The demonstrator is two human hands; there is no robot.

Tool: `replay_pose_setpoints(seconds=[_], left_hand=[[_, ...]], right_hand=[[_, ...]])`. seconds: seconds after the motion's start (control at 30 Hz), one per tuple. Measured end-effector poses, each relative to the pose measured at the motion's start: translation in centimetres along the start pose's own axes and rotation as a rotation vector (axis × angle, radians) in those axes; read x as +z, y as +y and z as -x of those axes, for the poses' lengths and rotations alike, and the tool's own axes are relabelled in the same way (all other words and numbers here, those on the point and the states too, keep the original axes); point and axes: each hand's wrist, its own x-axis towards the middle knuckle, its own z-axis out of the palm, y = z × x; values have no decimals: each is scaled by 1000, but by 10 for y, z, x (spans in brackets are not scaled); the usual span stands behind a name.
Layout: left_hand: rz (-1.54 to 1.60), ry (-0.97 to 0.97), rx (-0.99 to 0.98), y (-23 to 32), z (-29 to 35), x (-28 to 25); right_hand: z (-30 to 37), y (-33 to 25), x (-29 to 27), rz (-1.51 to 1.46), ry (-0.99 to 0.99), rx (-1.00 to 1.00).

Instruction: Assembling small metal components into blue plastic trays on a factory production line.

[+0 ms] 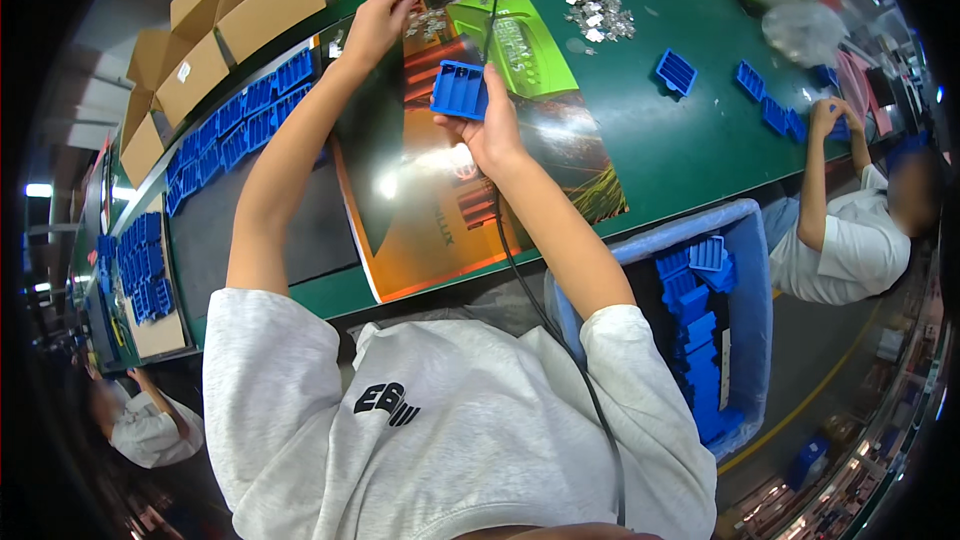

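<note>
My right hand (490, 135) grips a blue slotted plastic case (461, 92), its open side facing up and long parallel compartments showing. A few dark spots show at the far end of its slots. Farther off to the left, my left hand (383, 22) has its fingers curled together beside a small pile of metal pieces (428, 24) on a printed poster sheet (400, 245). Whatever its fingertips may hold is too small to make out.
A larger heap of metal pieces (600, 16) and a loose blue case (676, 73) lie right on the green table (640, 130). Rows of blue cases (235, 130) and cardboard boxes (265, 5) stand left. A lined bin (752, 310) holds more cases. Co-workers (845, 240) sit nearby. A cable (535, 300) hangs across.
</note>
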Motion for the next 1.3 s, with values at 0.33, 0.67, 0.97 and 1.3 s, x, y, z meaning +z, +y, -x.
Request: replay_pose_setpoints(seconds=[0.33,0.67,0.97,1.3], left_hand=[[504,-95,-555,97,134,-77],[234,-18,-372,100,172,-80],[213,-28,-362,101,175,-76],[216,-9,-324,103,173,-76]], right_hand=[[26,13,19,207,-106,247],[36,28,30,410,-122,249],[40,29,32,490,-137,269],[38,29,28,448,-123,266]])
